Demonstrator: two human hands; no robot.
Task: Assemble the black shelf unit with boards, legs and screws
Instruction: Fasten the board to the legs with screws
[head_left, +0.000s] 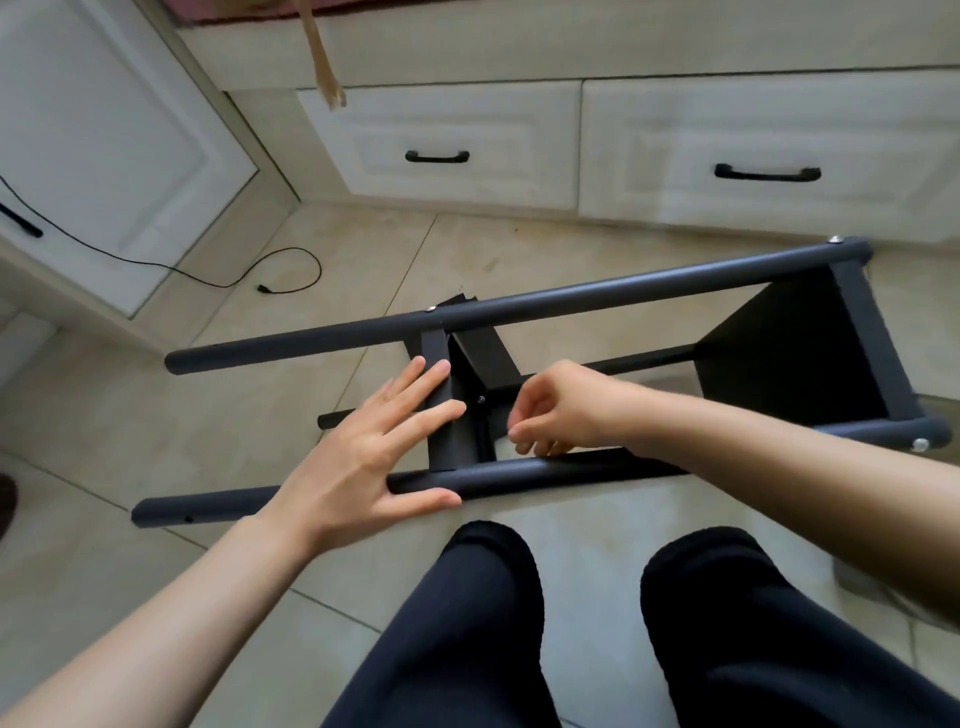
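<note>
The half-built black metal shelf unit (519, 306) lay on its side on the beige tiled floor (363, 249), before your knees; your left hand (363, 441) pressed flat, fingers straight, against its middle black board (448, 415) and near round leg (519, 475); your right hand (558, 410) curled its fingers beside a small screw (481, 399); whether they pinched anything, you couldn't tell.

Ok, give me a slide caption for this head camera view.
Left hand steadies a board while right hand works between two legs.

White drawers (447, 150) with black handles (437, 156) run from twelve to two o'clock. A black cable (218, 278) trails over the beige tiled floor (104, 426) at ten o'clock, below a white cabinet door (98, 140).
</note>
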